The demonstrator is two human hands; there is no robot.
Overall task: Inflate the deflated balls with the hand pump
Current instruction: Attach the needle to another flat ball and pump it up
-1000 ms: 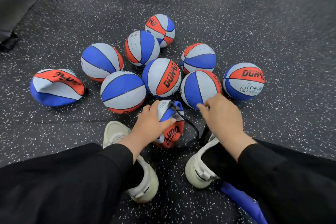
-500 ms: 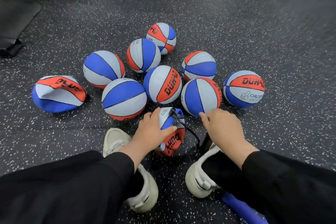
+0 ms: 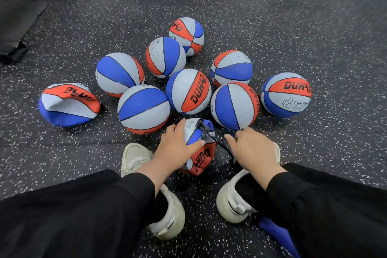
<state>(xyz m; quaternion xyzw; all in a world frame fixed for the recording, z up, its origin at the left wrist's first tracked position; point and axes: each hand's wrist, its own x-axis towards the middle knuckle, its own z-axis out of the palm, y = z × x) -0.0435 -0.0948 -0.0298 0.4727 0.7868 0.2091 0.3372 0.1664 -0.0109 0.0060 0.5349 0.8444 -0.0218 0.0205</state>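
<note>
A crumpled deflated ball (image 3: 202, 159) in red, white and blue lies on the floor between my shoes. My left hand (image 3: 178, 148) grips its top, fingers curled over it. A black pump hose (image 3: 211, 137) is plugged into the ball's upper side and runs right, under my right hand (image 3: 255, 151). That hand is curled downward over the hand pump, whose handle it hides; only a black part (image 3: 234, 163) shows below it. A second deflated ball (image 3: 67, 104) lies collapsed at the left.
Several round, firm balls (image 3: 188, 92) cluster on the speckled black rubber floor (image 3: 314, 27) just beyond my hands. My white shoes (image 3: 136, 157) (image 3: 232, 205) flank the deflated ball. A blue object (image 3: 278, 236) pokes out under my right leg. A grey mat (image 3: 16, 16) lies far left.
My right hand has sunk a little toward me, away from the ball behind it. My left hand stays on the deflated ball. The view tilted slightly.
</note>
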